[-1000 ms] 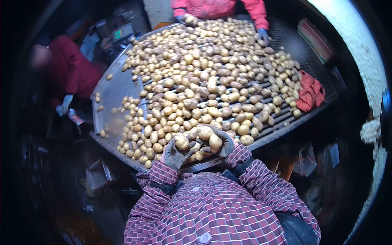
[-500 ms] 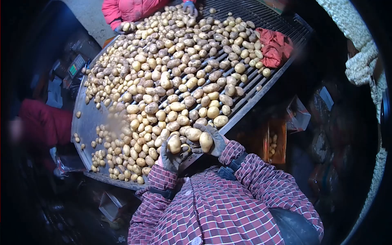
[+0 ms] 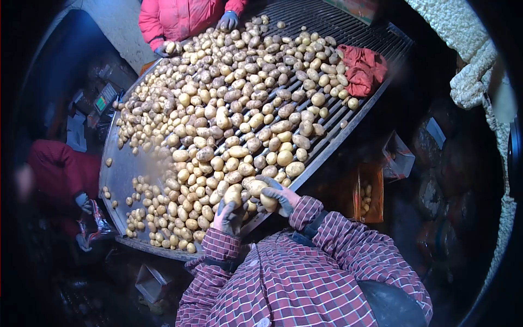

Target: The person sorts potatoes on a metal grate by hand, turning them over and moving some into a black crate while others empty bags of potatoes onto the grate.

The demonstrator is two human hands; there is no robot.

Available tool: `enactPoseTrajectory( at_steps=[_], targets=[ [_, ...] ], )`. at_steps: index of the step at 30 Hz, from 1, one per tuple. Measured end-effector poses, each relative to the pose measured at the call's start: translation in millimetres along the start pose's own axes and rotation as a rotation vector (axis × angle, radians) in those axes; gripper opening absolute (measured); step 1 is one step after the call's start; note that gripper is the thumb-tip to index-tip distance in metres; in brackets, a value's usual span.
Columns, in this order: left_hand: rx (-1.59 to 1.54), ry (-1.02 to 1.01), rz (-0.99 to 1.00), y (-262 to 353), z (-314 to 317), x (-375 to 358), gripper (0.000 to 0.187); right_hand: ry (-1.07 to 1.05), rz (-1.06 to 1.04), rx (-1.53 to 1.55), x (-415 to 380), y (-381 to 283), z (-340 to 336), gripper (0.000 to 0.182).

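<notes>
At the near edge of the sorting table, my left hand (image 3: 227,218) in a grey glove is closed around a pale yellow potato (image 3: 233,194). Beside it, my gloved right hand (image 3: 283,198) grips another potato (image 3: 268,201), and a larger potato (image 3: 256,188) lies against its fingers. Both hands are close together, just above the edge. A thick spread of potatoes (image 3: 201,136), some clean and some muddy, covers much of the table right in front of them.
The table's slatted bars (image 3: 327,117) show at right, with a red cloth (image 3: 362,71) on them. A co-worker in a pink jacket (image 3: 182,19) stands at the far side; another in dark red (image 3: 65,169) is at left. An orange-lined box (image 3: 370,193) holding potatoes stands at right below.
The view has shifted slightly. Both my hands still hold potatoes, the right one turned a little. The dark red co-worker's gloved hands have come into view, and the pink-jacketed co-worker's hand has moved left.
</notes>
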State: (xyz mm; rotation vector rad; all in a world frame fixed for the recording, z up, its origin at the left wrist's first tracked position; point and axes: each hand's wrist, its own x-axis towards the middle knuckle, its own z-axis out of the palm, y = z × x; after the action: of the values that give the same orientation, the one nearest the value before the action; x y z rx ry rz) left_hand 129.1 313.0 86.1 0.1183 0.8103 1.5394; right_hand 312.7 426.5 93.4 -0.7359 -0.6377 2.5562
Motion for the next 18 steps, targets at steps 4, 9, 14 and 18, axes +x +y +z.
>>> enactPoseTrajectory(
  at_steps=[4, 9, 14, 18],
  targets=[
    [-0.233, 0.054, -0.038, 4.5, -24.8, 3.7, 0.053, 0.086, -0.345, -0.741, 27.0, 27.7, 34.4, 0.08],
    [-0.343, 0.021, 0.156, 6.7, -36.6, -9.0, 0.068, -0.116, -0.489, -1.871, 27.1, 38.4, 84.1, 0.08],
    [-0.616, -0.283, 0.132, 31.6, -50.7, -45.0, 0.079, -0.396, -0.487, -1.606, 39.6, 41.2, 91.8, 0.069],
    [-0.403, 0.135, 0.372, 51.1, -66.1, -71.7, 0.073, -0.3, -0.378, -1.411, 57.0, 38.5, 89.7, 0.052]
  ],
)
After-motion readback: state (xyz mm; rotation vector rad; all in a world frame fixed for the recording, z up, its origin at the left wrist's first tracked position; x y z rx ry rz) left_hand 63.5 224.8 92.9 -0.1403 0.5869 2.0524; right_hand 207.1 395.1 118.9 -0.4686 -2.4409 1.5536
